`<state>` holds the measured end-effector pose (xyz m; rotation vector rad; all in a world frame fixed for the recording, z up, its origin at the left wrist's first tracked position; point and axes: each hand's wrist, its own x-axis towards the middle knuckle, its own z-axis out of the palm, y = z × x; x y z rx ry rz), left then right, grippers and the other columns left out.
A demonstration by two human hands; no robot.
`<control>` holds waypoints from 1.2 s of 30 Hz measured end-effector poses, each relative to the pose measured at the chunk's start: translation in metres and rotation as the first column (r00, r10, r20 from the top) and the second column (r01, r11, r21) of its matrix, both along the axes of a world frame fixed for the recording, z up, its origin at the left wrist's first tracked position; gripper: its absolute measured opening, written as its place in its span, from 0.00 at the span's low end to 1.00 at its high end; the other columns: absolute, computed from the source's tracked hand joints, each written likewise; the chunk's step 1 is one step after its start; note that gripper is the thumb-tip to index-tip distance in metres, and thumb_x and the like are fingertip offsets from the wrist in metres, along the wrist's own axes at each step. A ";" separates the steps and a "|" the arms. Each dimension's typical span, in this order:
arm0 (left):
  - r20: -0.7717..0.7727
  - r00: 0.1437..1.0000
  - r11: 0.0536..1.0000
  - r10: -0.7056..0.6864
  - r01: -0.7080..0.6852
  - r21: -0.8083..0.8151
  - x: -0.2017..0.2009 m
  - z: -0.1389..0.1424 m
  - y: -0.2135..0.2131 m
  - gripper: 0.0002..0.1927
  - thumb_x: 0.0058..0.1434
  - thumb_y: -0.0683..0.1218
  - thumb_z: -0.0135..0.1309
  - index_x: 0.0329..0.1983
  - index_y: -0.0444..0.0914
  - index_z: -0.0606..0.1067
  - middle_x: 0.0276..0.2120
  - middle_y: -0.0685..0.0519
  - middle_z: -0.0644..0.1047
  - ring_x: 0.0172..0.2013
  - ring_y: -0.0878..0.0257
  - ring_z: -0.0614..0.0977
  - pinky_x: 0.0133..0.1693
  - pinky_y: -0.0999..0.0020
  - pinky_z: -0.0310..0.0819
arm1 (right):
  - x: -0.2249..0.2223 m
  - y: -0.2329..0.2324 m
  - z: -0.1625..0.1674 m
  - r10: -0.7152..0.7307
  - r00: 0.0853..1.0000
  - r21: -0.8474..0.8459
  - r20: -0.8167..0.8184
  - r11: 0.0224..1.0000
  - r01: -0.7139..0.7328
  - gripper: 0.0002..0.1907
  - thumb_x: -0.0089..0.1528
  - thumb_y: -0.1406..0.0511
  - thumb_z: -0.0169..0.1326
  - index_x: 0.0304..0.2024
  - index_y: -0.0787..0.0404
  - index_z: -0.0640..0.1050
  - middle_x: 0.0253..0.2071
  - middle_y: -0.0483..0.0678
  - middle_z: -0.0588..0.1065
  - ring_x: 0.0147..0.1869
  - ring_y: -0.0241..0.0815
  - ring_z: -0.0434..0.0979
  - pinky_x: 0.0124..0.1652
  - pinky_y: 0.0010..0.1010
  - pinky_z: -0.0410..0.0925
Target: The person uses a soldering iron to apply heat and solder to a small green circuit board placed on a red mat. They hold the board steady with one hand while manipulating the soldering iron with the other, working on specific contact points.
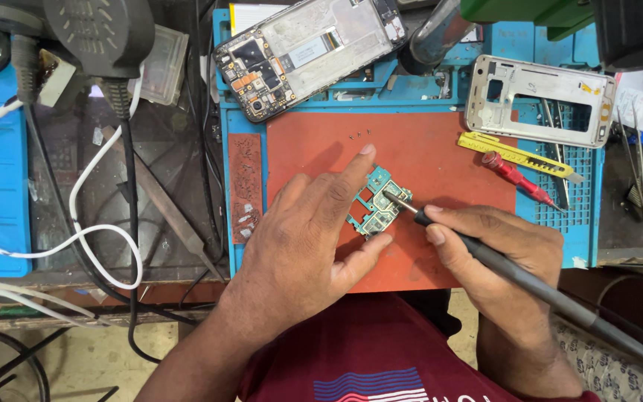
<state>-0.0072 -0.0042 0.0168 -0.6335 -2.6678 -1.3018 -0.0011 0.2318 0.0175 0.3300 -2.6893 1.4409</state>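
A small green circuit board [376, 202] lies on the red work mat [426, 152]. My left hand [308, 227] rests on the mat and pins the board between its forefinger and thumb. My right hand [496, 253] grips a dark soldering iron [515, 274] like a pen. Its metal tip [396, 201] touches the top of the board.
An opened phone body [310, 52] lies at the back of the blue mat [418, 93]. A silver phone frame [537, 100], a yellow utility knife [519, 155] and a red screwdriver [519, 179] lie to the right. Tweezers [638, 160] sit at far right, cables [76, 223] at left.
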 end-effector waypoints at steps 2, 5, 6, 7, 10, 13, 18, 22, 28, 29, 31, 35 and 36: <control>0.002 1.000 1.000 -0.005 0.005 -0.004 -0.002 0.000 0.001 0.44 0.59 0.49 0.67 0.75 0.35 0.59 0.50 0.46 0.77 0.46 0.50 0.77 0.51 0.54 0.73 | -0.001 0.000 0.000 -0.017 1.000 0.008 -0.007 1.000 0.017 0.11 0.60 0.69 0.65 0.45 0.66 0.83 0.35 0.52 0.82 0.32 0.35 0.82 0.31 0.21 0.70; 0.029 1.000 1.000 -0.001 0.001 -0.007 -0.002 0.001 -0.001 0.45 0.59 0.49 0.68 0.75 0.34 0.59 0.47 0.47 0.77 0.45 0.50 0.77 0.50 0.55 0.73 | -0.001 -0.001 0.001 -0.009 1.000 0.027 -0.014 1.000 0.009 0.11 0.60 0.69 0.65 0.45 0.66 0.83 0.36 0.53 0.83 0.33 0.36 0.83 0.32 0.21 0.71; -0.002 1.000 1.000 -0.004 0.004 0.002 -0.002 0.002 -0.002 0.44 0.60 0.49 0.67 0.75 0.34 0.59 0.48 0.47 0.77 0.46 0.50 0.77 0.51 0.55 0.73 | 0.000 -0.001 0.001 -0.016 1.000 0.034 -0.027 0.999 0.016 0.10 0.61 0.69 0.65 0.45 0.66 0.83 0.37 0.53 0.83 0.35 0.36 0.83 0.34 0.22 0.72; -0.034 0.999 1.000 -0.009 0.009 0.014 -0.003 0.001 -0.002 0.44 0.60 0.49 0.67 0.75 0.34 0.58 0.50 0.47 0.77 0.47 0.50 0.77 0.52 0.55 0.73 | 0.001 -0.002 0.002 -0.025 0.999 0.044 -0.043 0.999 0.026 0.10 0.62 0.69 0.64 0.45 0.66 0.83 0.38 0.53 0.83 0.37 0.36 0.84 0.36 0.22 0.73; 0.043 0.999 1.000 -0.004 0.004 -0.008 -0.003 0.002 -0.003 0.45 0.59 0.49 0.68 0.74 0.33 0.59 0.45 0.47 0.77 0.44 0.50 0.77 0.49 0.55 0.73 | 0.001 -0.002 0.003 -0.045 0.998 -0.029 0.044 0.999 0.046 0.12 0.61 0.69 0.63 0.46 0.67 0.83 0.35 0.52 0.83 0.34 0.36 0.84 0.33 0.21 0.72; 0.024 1.000 1.000 -0.011 0.010 0.022 -0.001 0.004 -0.007 0.44 0.60 0.49 0.67 0.75 0.34 0.59 0.48 0.47 0.77 0.46 0.51 0.77 0.50 0.55 0.74 | 0.001 -0.004 0.003 -0.032 0.999 -0.032 0.035 0.999 0.033 0.11 0.61 0.69 0.64 0.46 0.68 0.83 0.35 0.52 0.83 0.34 0.35 0.83 0.32 0.21 0.72; 0.048 0.999 1.000 -0.006 0.006 -0.001 -0.003 0.002 -0.004 0.45 0.59 0.49 0.68 0.74 0.34 0.59 0.47 0.47 0.77 0.44 0.51 0.77 0.49 0.55 0.74 | -0.001 -0.003 0.001 -0.022 1.000 -0.004 0.019 1.000 0.022 0.12 0.60 0.69 0.64 0.46 0.67 0.83 0.33 0.51 0.82 0.32 0.34 0.83 0.30 0.20 0.70; 0.027 1.000 1.000 -0.002 0.002 0.004 -0.002 0.001 -0.003 0.44 0.59 0.49 0.67 0.74 0.34 0.59 0.49 0.47 0.77 0.45 0.51 0.77 0.49 0.56 0.74 | -0.001 -0.001 -0.001 -0.003 1.000 -0.022 0.013 1.000 0.003 0.12 0.60 0.69 0.64 0.46 0.66 0.83 0.34 0.51 0.83 0.31 0.33 0.82 0.29 0.19 0.69; 0.013 1.000 1.000 -0.001 0.001 -0.005 -0.001 0.002 0.002 0.45 0.59 0.50 0.68 0.74 0.34 0.59 0.50 0.46 0.77 0.44 0.50 0.76 0.49 0.54 0.73 | 0.000 0.003 0.002 0.010 1.000 -0.015 -0.006 1.000 -0.010 0.11 0.61 0.69 0.64 0.46 0.66 0.83 0.34 0.51 0.82 0.32 0.32 0.82 0.30 0.19 0.70; 0.022 1.000 1.000 0.002 -0.002 -0.004 -0.001 0.002 0.002 0.45 0.59 0.50 0.68 0.74 0.35 0.59 0.50 0.46 0.77 0.44 0.51 0.76 0.49 0.55 0.74 | 0.000 0.003 0.001 0.008 1.000 -0.015 -0.008 1.000 -0.008 0.11 0.61 0.69 0.64 0.46 0.66 0.83 0.34 0.51 0.82 0.33 0.33 0.82 0.31 0.19 0.70; 0.038 0.999 1.000 0.004 -0.004 0.000 0.001 0.003 0.001 0.45 0.59 0.50 0.68 0.75 0.35 0.59 0.50 0.47 0.78 0.44 0.51 0.77 0.49 0.55 0.74 | 0.001 0.003 0.001 0.000 1.000 -0.013 -0.011 1.000 0.000 0.11 0.61 0.69 0.64 0.46 0.66 0.83 0.35 0.51 0.82 0.34 0.34 0.82 0.32 0.20 0.70; 0.017 1.000 1.000 0.001 -0.001 -0.007 0.000 0.003 0.002 0.45 0.59 0.50 0.68 0.75 0.35 0.59 0.50 0.47 0.77 0.44 0.51 0.76 0.50 0.54 0.74 | -0.001 0.007 0.002 0.016 1.000 -0.003 0.026 1.000 -0.016 0.11 0.60 0.69 0.64 0.46 0.66 0.83 0.33 0.51 0.82 0.31 0.34 0.82 0.29 0.20 0.70; 0.017 1.000 1.000 0.003 -0.003 -0.011 -0.001 0.003 0.003 0.44 0.59 0.50 0.68 0.74 0.35 0.59 0.50 0.46 0.77 0.44 0.50 0.76 0.50 0.54 0.74 | -0.001 0.008 0.003 0.023 0.999 -0.012 0.036 1.000 -0.023 0.11 0.61 0.69 0.64 0.46 0.66 0.83 0.33 0.51 0.82 0.32 0.34 0.83 0.31 0.20 0.71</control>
